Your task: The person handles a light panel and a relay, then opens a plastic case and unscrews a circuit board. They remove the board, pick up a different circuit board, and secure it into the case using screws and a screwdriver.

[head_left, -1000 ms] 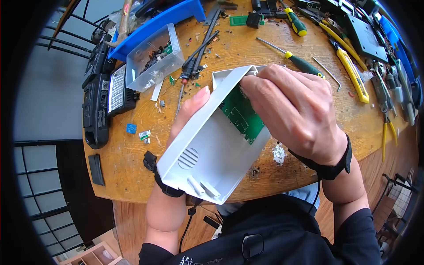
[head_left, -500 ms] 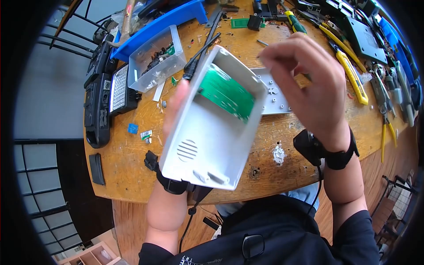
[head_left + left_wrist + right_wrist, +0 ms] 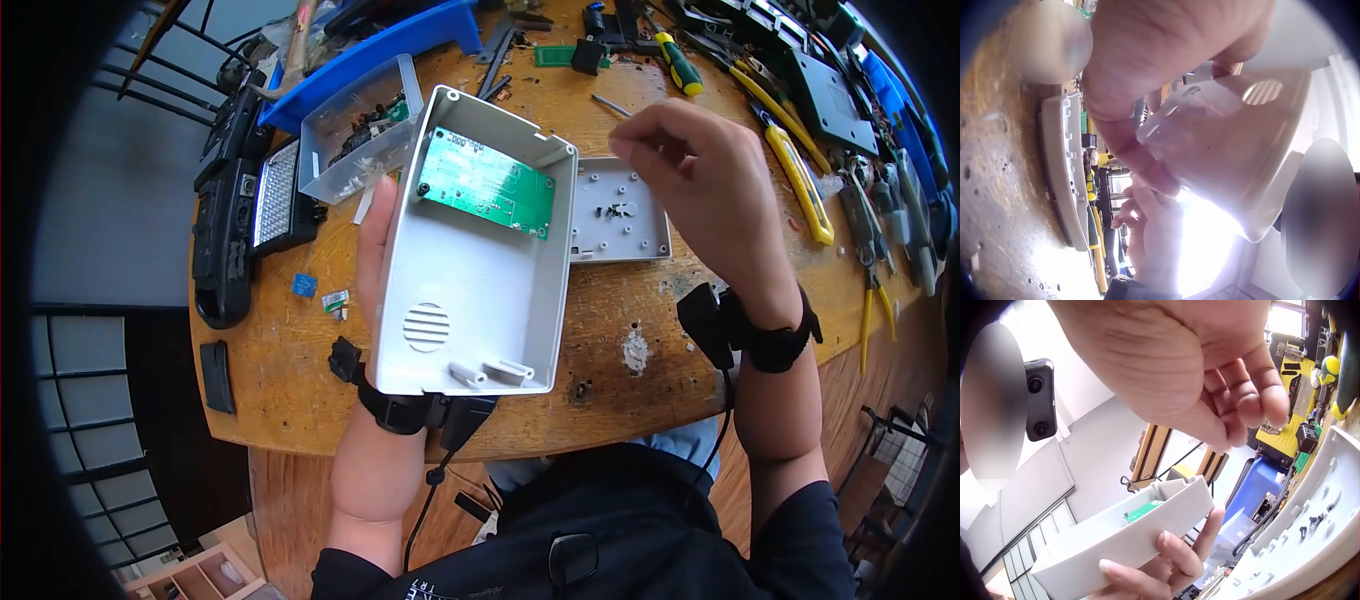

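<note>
My left hand (image 3: 374, 235) grips a white plastic housing (image 3: 460, 285) by its left side, its fingers wrapped beneath, as the right wrist view shows. The housing is held above the table with its open side facing the head camera. Inside at the far end sits a green circuit board (image 3: 490, 188); a slotted round vent (image 3: 427, 327) is near the front. My right hand (image 3: 712, 185) hovers to the right with loosely curled fingers, nothing visible in them. Below it lies a shallow white cover (image 3: 625, 242) with pegs and several small black screws (image 3: 1314, 524).
A clear bin (image 3: 325, 183) of small parts and a blue tray (image 3: 375, 60) stand at the back left. Screwdrivers, a yellow utility knife (image 3: 800, 185) and pliers (image 3: 872, 275) lie to the right. Black cases and an LED lamp (image 3: 276, 195) line the table's left edge.
My right hand has come out of the housing and moved right, over the cover. The left hand has tilted the housing so its inside faces the head camera, and the board shows fully.
</note>
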Demonstrator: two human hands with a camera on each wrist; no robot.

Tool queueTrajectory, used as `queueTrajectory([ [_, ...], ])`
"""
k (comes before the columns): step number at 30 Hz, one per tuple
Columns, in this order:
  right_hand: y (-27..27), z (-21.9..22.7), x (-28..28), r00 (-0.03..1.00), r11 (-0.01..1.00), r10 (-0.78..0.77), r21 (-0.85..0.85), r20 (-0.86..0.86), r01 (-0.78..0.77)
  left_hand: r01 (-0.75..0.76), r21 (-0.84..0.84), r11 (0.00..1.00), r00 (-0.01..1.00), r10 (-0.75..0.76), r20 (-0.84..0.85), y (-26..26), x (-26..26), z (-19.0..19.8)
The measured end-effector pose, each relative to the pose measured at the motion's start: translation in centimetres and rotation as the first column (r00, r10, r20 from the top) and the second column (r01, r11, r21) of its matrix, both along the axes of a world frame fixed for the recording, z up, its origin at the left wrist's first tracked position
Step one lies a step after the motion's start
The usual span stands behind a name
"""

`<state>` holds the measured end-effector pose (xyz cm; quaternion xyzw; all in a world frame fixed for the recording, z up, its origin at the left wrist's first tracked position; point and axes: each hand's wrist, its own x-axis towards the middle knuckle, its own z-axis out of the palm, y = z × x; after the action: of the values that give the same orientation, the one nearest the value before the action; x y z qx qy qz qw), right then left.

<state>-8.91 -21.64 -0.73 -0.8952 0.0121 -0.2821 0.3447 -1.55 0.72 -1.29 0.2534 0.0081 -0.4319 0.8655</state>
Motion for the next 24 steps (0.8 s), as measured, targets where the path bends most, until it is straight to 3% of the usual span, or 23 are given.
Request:
queueTrajectory([
  [1, 0.3, 0.5, -0.1, 0.998, 0.998, -0.033, 0.056, 0.060, 0.030, 0.007, -0.063, 0.998, 0.999, -0.005, 0.036, -0.2, -0.2, 0.2],
  [4, 1.6, 1.4, -0.6, 0.985, 0.993, 0.010, 0.117, 0.173, -0.031, 0.022, -0.036, 0.999, 0.986, -0.016, 0.164, -0.3, -0.8, 0.0],
  [7, 2.8, 1.7, -1.2, 0.967, 0.978, 0.144, 0.120, 0.213, -0.172, 0.067, -0.080, 0.995, 0.966, -0.044, 0.256, 0.0, -1.0, -0.6],
  [11, 4.3, 1.6, -1.6, 0.939, 0.952, 0.260, 0.103, 0.224, -0.289, 0.115, 0.004, 0.993, 0.956, -0.112, 0.273, -0.1, -1.7, -0.8],
  [14, 5.0, 1.3, -1.8, 0.938, 0.950, 0.261, 0.110, 0.230, -0.291, 0.187, -0.013, 0.982, 0.927, -0.172, 0.332, -0.2, -1.4, -1.3],
  [17, 5.1, 1.4, -1.9, 0.942, 0.945, 0.259, 0.147, 0.213, -0.293, 0.259, -0.139, 0.956, 0.914, -0.196, 0.356, -0.2, -1.1, -1.6],
  [24, 5.0, 1.3, -1.9, 0.941, 0.946, 0.256, 0.144, 0.221, -0.291, 0.183, 0.019, 0.983, 0.907, -0.176, 0.383, -0.6, -1.8, -0.9],
])
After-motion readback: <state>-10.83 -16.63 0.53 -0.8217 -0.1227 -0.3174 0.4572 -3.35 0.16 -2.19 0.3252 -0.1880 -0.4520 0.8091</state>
